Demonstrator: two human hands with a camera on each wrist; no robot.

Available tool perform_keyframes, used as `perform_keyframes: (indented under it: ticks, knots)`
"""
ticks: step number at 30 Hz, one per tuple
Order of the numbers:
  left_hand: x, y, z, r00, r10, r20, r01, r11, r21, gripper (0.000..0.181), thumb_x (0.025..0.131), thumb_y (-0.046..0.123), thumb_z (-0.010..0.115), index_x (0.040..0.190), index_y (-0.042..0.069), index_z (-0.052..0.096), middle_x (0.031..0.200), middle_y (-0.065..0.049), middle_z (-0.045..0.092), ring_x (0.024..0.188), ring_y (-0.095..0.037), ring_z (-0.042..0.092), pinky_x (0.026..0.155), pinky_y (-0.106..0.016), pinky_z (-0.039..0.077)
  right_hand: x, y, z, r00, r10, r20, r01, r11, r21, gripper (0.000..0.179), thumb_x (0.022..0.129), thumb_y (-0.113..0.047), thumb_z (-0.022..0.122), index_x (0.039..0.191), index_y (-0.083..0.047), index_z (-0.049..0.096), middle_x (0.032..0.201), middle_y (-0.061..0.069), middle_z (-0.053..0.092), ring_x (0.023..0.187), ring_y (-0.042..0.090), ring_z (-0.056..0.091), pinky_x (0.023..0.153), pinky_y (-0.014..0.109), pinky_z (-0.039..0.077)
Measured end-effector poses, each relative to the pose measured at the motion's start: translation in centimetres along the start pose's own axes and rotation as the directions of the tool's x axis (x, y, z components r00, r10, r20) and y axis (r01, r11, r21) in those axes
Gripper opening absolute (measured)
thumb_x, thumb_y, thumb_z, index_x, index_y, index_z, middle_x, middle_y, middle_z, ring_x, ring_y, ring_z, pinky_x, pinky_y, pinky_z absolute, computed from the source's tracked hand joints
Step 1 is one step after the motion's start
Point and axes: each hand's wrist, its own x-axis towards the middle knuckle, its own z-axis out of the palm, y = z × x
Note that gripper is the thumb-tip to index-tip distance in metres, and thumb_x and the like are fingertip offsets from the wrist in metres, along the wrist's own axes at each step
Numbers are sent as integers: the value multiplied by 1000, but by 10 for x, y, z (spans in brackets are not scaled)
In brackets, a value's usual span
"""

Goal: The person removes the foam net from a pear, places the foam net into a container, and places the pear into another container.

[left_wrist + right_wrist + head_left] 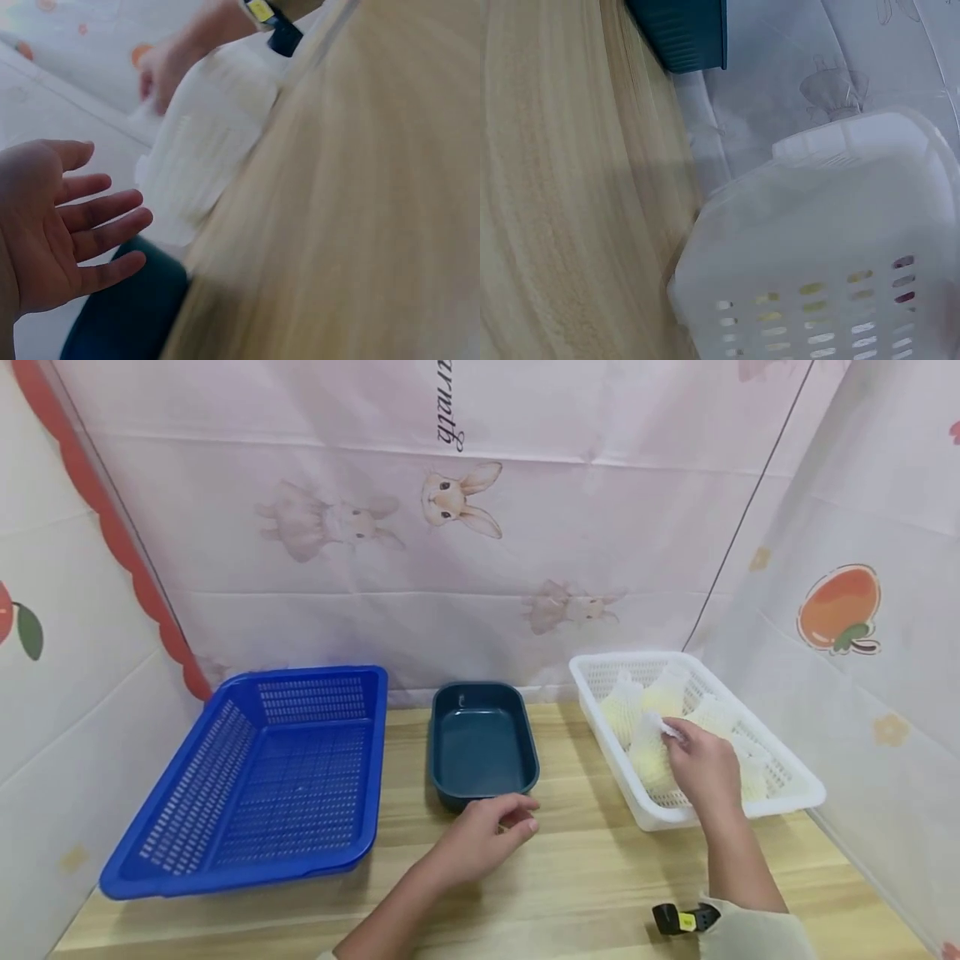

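My right hand [705,767] reaches over the white basket [611,760] and pinches the top end of a white foam net around a pale yellow, round item [651,767]. Several more netted yellow items [663,693] lie about it in the basket. Only the basket's slotted wall [817,247] shows in the right wrist view; that hand is out of sight there. Just in front of the dark green tub [483,752], my left hand [480,839] hovers with relaxed fingers and holds nothing. In the left wrist view its fingers [105,217] are spread apart.
A large blue slotted basket [300,852] stands at the left on the wood-grain table [570,885]. The green tub sits between it and the white basket. Printed cloth walls [360,635] close off the back and both sides. A black strap device [682,920] is on the right wrist.
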Motion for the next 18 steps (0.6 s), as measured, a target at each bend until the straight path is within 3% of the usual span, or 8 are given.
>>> perform_keyframes:
  ticks: [3,5,8,10,14,16,18]
  knots:
    - [0,-2,8,999,-29,32,33,990,-137,33,99,40,57,124,20,65,106,5,71,96,-8,63,82,-26,53,-1,-9,-4,976,-65,-209,66,998,0,20,86,-4,69,106,-4,74,85,17,74,53,27,60,49,30,41]
    - [-1,-3,13,996,-71,57,82,970,-229,33,99,38,58,124,17,65,106,0,72,93,-11,65,78,-28,53,-3,-17,-9,941,-98,-325,107,994,10,21,84,-1,69,104,-4,75,84,16,74,49,26,57,51,30,40]
    - [-2,-4,19,990,-115,87,138,936,-325,37,100,40,56,125,14,63,107,-4,72,91,-16,68,75,-35,56,-4,-33,-18,888,-144,-437,175,984,32,22,82,2,67,101,-3,76,87,16,74,46,17,50,52,24,37]
    - [-2,-4,21,986,-136,97,162,917,-365,41,100,42,54,127,13,62,107,-3,71,92,-17,69,77,-39,57,-5,-44,-25,869,-167,-466,220,974,62,23,81,4,66,100,-4,77,87,16,75,49,4,49,50,17,36]
    - [0,-5,23,988,-122,96,152,888,-433,44,102,42,50,133,12,58,115,-6,69,100,-19,68,84,-44,57,-9,-66,-33,856,-253,-451,340,933,121,24,78,7,66,97,-3,77,86,15,75,59,-11,49,50,6,36]
    - [1,-5,22,991,-95,89,126,881,-456,46,103,41,49,138,13,53,124,-10,66,105,-20,67,85,-43,57,-13,-75,-33,844,-326,-426,428,888,167,25,75,10,66,96,-1,77,87,15,75,69,-13,57,56,4,43]
    - [1,-5,21,995,-68,77,96,877,-470,47,104,39,48,143,14,47,133,-12,62,111,-22,65,86,-42,57,-18,-83,-29,819,-408,-404,524,820,232,27,73,13,66,95,1,76,88,15,75,80,-10,64,61,5,48]
